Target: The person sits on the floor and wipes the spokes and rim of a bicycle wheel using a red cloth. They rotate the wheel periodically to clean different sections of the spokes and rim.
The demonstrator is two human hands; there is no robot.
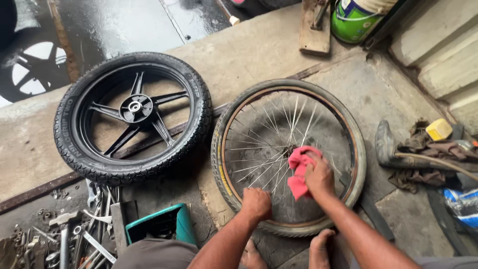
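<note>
Leftmost on the concrete floor (249, 55), loose wrenches (84, 234) and a teal box (164, 224) lie below a black motorcycle wheel (132, 117). Beside it rests a spoked bicycle wheel (289, 154). Its near rim is gripped by the left hand (257, 203), fingers curled shut around the tyre. Further right, the right hand (319, 177) presses a bunched pink rag (300, 169) against the spokes near the hub; firm bracing and short strokes along each spoke should suit.
</note>
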